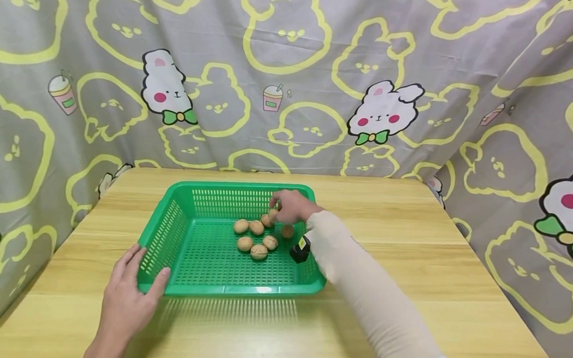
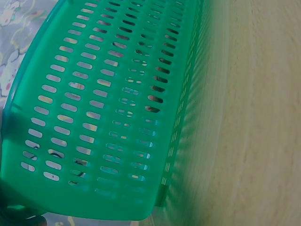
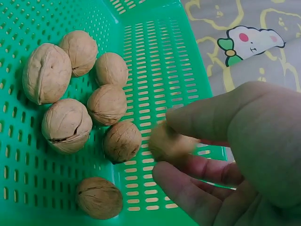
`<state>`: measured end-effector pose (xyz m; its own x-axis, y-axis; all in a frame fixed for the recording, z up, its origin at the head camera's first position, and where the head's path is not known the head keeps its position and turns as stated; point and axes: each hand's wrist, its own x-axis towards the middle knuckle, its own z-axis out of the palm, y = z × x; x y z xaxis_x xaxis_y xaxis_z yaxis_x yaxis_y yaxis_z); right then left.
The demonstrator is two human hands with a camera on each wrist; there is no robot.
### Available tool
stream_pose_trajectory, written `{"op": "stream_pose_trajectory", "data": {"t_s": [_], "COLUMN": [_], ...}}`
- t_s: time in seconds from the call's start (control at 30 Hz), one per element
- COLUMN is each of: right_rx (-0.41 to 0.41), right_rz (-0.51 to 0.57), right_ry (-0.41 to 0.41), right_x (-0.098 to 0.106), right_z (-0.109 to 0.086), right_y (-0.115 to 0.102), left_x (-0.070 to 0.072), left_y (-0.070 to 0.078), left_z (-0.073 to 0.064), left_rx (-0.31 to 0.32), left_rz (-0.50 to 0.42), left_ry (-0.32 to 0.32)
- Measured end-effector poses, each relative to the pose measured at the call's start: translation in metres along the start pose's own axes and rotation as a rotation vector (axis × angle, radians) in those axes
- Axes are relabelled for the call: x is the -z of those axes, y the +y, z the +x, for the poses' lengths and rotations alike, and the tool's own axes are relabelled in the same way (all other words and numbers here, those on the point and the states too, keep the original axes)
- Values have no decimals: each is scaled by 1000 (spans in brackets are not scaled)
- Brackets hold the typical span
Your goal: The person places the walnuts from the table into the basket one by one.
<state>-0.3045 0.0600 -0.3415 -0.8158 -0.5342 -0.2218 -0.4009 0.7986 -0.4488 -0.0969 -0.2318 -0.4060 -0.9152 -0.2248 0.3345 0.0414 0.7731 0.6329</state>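
A green plastic basket (image 1: 210, 291) with slotted walls rests on the table. My left hand (image 1: 129, 292) holds its near left corner, thumb over the front rim and fingers along the left side; in the left wrist view the outer wall hides most of that hand. Inside the basket's far right part, my right hand (image 3: 211, 150) pinches a walnut (image 3: 171, 143), slightly blurred, between thumb and fingers. Several other walnuts (image 3: 68, 125) lie on the basket floor to the left of that hand. A single walnut (image 3: 99, 197) sits apart from the group, under the right wrist.
The light wooden table (image 1: 439, 254) extends to both sides of the basket. Behind it hangs a grey curtain (image 1: 292, 92) with cartoon animals, which also runs along the left and right sides. A small black device (image 1: 300, 249) is worn at the right wrist.
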Motion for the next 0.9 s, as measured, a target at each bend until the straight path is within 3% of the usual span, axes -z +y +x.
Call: {"op": "stream_pose_trajectory", "data": {"t_s": [0.33,0.53,0.73,0.9], "right_rx": [36,55,48,33], "right_rz": [-21,45,114,101], "right_ry": [57,120,204,247], "right_x": [5,15,23,27], "right_z": [-6,-18,-33,-46], "right_y": [2,6,19,37], "left_x": [0,-1,-1,-2], "left_y": [0,-1,-2,-2], "left_z": [-1,0,0,0], "left_rx": [4,-5,-1,6], "left_rz": [-3,-4,-8,-6], "left_ry": [5,16,20,11]}}
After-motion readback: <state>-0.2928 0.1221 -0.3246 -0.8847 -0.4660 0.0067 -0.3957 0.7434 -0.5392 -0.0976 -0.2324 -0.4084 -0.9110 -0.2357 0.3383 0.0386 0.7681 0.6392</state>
